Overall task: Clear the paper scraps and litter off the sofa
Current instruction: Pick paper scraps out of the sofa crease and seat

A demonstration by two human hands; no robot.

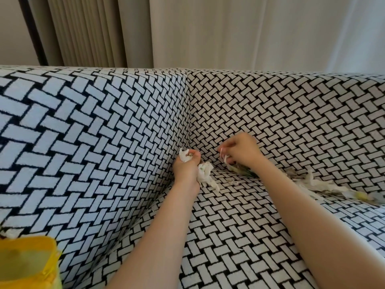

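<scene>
The sofa (239, 226) wears a black-and-white woven-pattern cover. In the seat's back corner my left hand (186, 167) grips a crumpled bunch of white paper scraps (205, 174), with bits sticking out above and below the fist. To its right my right hand (239, 152) pinches small white scraps (225, 158) over a greenish piece of litter (241, 171) lying where seat and backrest meet. More torn white paper and yellowish litter (325, 186) trails along that crease to the right. A few tiny scraps (232, 182) lie on the seat between my hands.
A yellow bag (27, 263) with an open top stands at the lower left beside the sofa's armrest (83, 142). A white scrap (10, 233) lies near it. Curtains (229, 32) hang behind the backrest.
</scene>
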